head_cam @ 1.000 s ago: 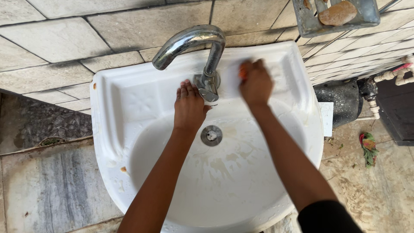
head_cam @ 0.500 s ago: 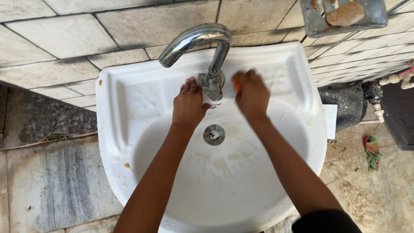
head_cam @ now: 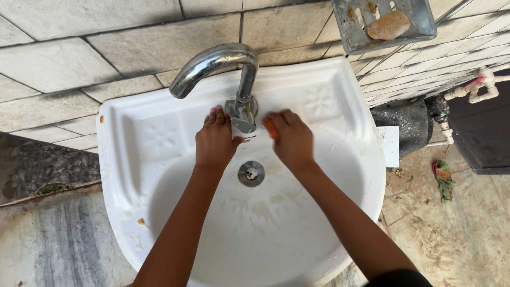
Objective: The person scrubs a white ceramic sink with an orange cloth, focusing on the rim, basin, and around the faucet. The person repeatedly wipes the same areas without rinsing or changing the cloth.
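My left hand lies flat and open on the far ledge of the white sink, fingers just left of the base of the chrome tap. My right hand is closed around an orange scrubber, pressing it on the ledge just right of the tap base. The drain sits nearer, between my wrists. A soap dish hangs on the wall, far right.

No packages, labels, signs or screens.
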